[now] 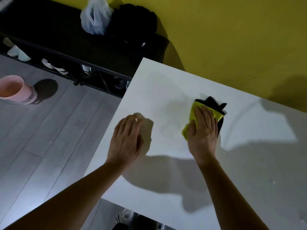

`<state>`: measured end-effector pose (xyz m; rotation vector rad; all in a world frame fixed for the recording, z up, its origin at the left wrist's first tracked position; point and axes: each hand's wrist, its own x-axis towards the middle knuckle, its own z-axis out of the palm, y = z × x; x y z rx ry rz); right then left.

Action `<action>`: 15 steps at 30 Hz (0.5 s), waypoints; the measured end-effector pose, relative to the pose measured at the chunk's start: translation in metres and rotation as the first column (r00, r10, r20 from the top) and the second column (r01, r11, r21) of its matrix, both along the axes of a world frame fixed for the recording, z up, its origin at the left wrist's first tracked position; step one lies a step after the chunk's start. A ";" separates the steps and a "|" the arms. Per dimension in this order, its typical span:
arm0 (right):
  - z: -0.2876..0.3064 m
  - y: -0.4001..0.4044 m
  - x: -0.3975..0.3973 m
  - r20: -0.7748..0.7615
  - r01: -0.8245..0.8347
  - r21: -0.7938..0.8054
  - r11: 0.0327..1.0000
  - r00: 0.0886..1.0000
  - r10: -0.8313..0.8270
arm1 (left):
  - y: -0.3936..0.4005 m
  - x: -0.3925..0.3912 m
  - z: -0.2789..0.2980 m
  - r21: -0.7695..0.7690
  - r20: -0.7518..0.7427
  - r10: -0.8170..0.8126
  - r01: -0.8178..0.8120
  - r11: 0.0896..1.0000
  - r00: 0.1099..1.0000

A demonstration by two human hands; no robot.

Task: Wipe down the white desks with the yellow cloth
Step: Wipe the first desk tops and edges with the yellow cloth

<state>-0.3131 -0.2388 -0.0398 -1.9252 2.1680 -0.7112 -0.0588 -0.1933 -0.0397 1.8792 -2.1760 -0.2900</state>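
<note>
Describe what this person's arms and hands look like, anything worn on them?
Both forearms are bare, with no sleeves in view. The left hand and right hand wear no gloves, and no rings, watch or bracelets show. One pale fingernail catches the light on the left hand's fingers.

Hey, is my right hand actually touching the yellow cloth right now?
Touching. The head view shows the right hand lying flat on top of the yellow cloth, fingers straight, pressing it onto the white desk.
</note>
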 end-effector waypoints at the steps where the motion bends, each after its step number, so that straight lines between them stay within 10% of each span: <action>1: -0.002 -0.001 0.002 -0.007 0.008 -0.009 1.000 1.000 -0.008 | -0.008 -0.002 0.000 0.012 -0.008 -0.003 0.003 1.000 1.000; 9: 0.001 -0.054 0.061 -0.039 -0.231 -0.026 0.973 0.972 0.230 | -0.014 -0.004 -0.007 0.022 -0.025 0.000 0.001 1.000 1.000; 15: 0.001 -0.137 0.143 -0.135 -0.745 0.095 0.660 0.647 0.750 | -0.015 -0.006 -0.010 0.018 -0.006 0.029 -0.029 0.999 1.000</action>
